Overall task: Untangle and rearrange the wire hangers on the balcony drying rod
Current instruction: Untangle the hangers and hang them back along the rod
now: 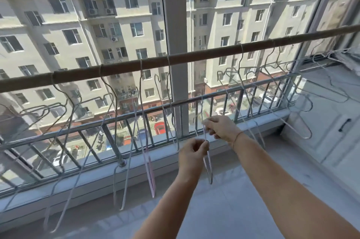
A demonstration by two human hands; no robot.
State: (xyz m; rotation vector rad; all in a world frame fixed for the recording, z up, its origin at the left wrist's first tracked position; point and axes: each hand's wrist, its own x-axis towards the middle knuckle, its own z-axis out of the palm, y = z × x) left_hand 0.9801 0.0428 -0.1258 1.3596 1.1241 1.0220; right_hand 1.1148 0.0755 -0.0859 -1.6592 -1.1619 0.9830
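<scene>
A brown drying rod runs across the balcony, rising to the right. Several thin wire hangers hang from it, among them a pink one left of centre and a tangled bunch on the right. Below the rod, in the middle, my left hand pinches a pale wire hanger whose lower end dangles beneath it. My right hand pinches the same hanger's wire a little higher up. Both hands are close together, in front of the window post.
A metal railing runs outside the glass, above a white sill. A white cabinet with a dark handle stands at the right, and more hangers hang in front of it. An apartment block fills the view outside.
</scene>
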